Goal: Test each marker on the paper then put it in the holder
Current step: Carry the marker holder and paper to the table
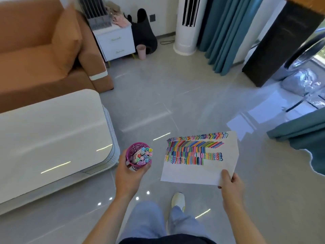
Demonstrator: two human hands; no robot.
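Note:
My left hand (129, 175) grips a purple mesh holder (134, 152) from below, held in the air to the right of the white table. Several capped markers (144, 154) stand packed inside it, their coloured ends up. My right hand (231, 184) pinches the near right corner of a white sheet of paper (186, 173), held out flat above the floor. The far half of the sheet is covered with rows of many-coloured test strokes (193, 150).
A glossy white table (52, 138) stands at my left, an orange sofa (44, 59) behind it. A white nightstand (114, 43), pink bin (141, 51), tower fan (187, 25) and teal curtains (228, 32) line the far wall. I stand on grey floor tiles (175, 94).

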